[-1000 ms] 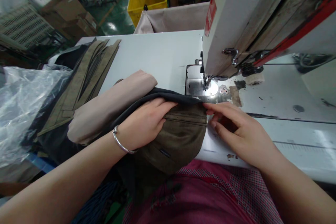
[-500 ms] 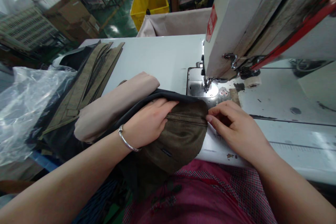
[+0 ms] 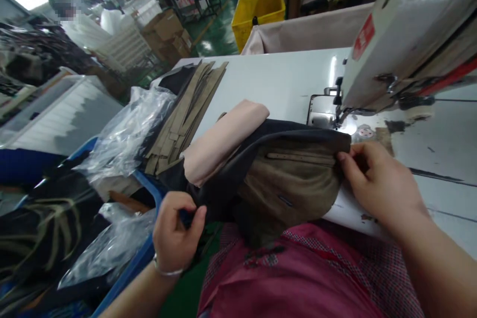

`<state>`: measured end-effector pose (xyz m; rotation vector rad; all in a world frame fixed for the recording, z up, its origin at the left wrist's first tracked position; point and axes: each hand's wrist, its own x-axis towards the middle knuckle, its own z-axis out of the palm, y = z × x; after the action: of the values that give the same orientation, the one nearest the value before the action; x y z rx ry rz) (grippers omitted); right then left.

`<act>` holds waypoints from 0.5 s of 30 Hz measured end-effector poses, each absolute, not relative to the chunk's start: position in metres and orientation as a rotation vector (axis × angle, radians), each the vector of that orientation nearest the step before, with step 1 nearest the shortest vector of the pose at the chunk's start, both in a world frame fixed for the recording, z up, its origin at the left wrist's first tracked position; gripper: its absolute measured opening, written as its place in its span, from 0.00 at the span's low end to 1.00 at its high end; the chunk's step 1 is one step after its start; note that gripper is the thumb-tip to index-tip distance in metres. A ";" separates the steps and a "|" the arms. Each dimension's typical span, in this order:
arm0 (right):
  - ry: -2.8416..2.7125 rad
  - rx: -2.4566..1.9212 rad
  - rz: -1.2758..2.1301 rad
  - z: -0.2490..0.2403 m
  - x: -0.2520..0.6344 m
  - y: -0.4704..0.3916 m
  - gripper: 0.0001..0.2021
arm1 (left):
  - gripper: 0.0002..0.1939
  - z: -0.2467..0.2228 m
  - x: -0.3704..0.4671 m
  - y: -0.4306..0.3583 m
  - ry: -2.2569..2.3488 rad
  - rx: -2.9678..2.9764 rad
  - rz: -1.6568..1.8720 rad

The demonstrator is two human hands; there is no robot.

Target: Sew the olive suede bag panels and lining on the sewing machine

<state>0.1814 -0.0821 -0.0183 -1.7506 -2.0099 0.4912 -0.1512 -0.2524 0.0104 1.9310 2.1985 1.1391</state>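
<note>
Just this side of the sewing machine (image 3: 400, 44) lies the brown-and-black cloth (image 3: 298, 176); the right hand (image 3: 383, 179) pinches its edge near the machine, the left hand (image 3: 177, 231) curls farther off, grip unclear; I'd keep the layers flat, edges even

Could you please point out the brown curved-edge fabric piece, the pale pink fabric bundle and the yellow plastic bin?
Brown curved-edge fabric piece (image 3: 294, 181): head view, middle of its face.
Pale pink fabric bundle (image 3: 227, 141): head view, middle of its upper side.
Yellow plastic bin (image 3: 243, 33): head view, on its outer wall.
</note>
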 end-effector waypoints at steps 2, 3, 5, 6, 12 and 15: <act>-2.019 -1.759 0.488 -0.020 0.181 -0.082 0.12 | 0.10 -0.028 -0.146 -0.291 2.121 1.501 0.782; -2.021 -1.752 0.480 -0.021 0.181 -0.081 0.12 | 0.11 -0.047 -0.140 -0.304 2.009 1.276 0.684; -2.027 -1.729 0.461 -0.021 0.181 -0.081 0.11 | 0.22 -0.081 -0.126 -0.312 1.793 0.863 0.865; -2.031 -1.714 0.454 -0.019 0.182 -0.082 0.10 | 0.25 -0.095 -0.121 -0.308 1.709 0.678 1.046; -2.011 -1.648 0.525 -0.010 0.199 -0.097 0.07 | 0.33 -0.125 -0.129 -0.253 1.521 0.303 1.614; -2.006 -1.672 0.540 -0.017 0.213 -0.101 0.07 | 0.34 -0.126 -0.142 -0.239 1.510 0.325 1.640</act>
<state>0.2125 -0.1009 -0.0168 -1.6719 -2.0061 0.5404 -0.1421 -0.2392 -0.1259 0.3248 1.5101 1.6404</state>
